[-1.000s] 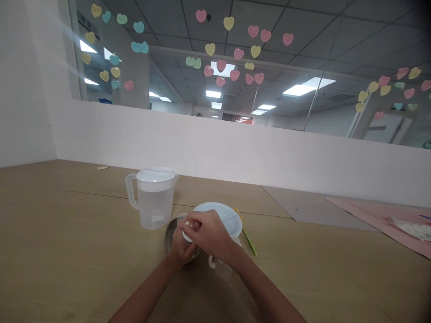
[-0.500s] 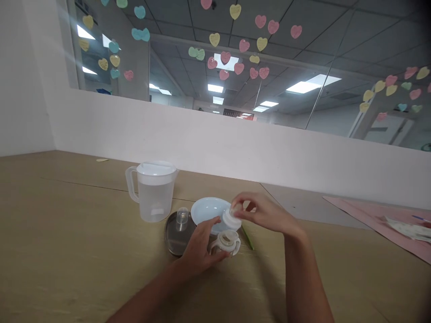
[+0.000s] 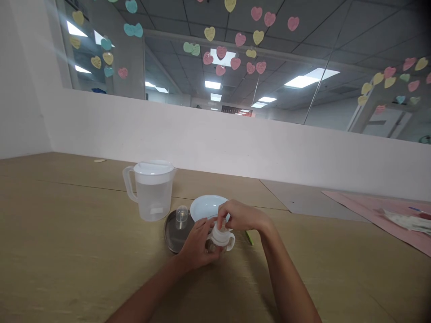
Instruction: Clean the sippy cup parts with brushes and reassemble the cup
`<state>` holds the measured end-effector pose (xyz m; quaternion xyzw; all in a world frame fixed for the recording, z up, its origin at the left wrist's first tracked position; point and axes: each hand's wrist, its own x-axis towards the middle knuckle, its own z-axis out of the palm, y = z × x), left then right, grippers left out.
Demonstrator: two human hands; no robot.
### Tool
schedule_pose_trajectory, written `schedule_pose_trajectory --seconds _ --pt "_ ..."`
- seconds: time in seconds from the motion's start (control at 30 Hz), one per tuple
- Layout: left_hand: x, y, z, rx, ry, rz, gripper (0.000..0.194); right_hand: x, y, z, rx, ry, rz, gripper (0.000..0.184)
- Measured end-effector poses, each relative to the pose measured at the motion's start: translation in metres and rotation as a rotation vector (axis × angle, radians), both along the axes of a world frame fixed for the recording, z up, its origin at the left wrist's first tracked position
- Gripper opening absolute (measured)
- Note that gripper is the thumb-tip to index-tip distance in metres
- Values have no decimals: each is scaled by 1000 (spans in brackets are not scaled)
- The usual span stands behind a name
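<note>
Head view: the person's left hand [image 3: 198, 244] is wrapped around the body of a small handled baby bottle [image 3: 220, 237] that stands on the wooden table [image 3: 67, 251], near the middle of the frame and close to the person. The right hand [image 3: 240, 216] comes in from the right and sits on top of the bottle, its fingertips [image 3: 222, 218] pinched narrowly on the white cap piece [image 3: 221, 232] at the bottle's mouth; whether that piece is fully seated cannot be told. One white side handle of the bottle shows clear of the hands on the right. Just behind the bottle lies a pale blue plate [image 3: 207, 207], partly hidden by the right hand. To the left of the bottle, touching or just beside the plate, sits a round metal dish [image 3: 173, 231] with a small clear cup [image 3: 182, 216] standing upright on it. Behind the dish stands a translucent lidded pitcher [image 3: 151, 190], handle to the left, holding clear liquid. A green strip-like object [image 3: 249, 237] shows just right of the right wrist; its kind cannot be made out. A pink mat [image 3: 377, 213] lies well apart at the far right, bearing a pale wrapped item [image 3: 407, 220]. Heart-shaped stickers [image 3: 235, 60] dot the glass above the white partition.
</note>
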<state>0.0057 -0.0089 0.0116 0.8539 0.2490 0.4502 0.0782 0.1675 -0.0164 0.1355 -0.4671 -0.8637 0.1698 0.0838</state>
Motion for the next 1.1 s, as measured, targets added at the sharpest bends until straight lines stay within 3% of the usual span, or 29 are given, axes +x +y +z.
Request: schedule_pose_trajectory --seconds 0.23,0.43,0.97,1.1 --pt "-1 -3 5 -13 27 -17 53 2 0 0 -46 31 -51 38" --pt "-1 -3 5 -40 14 -4 53 -4 -7 5 35 17 -25 36" --pt "-3 -5 5 -131 31 -70 50 5 11 -4 -3 61 45 39" --pt "-4 -2 3 -121 51 -88 51 4 17 -7 -58 110 117 43"
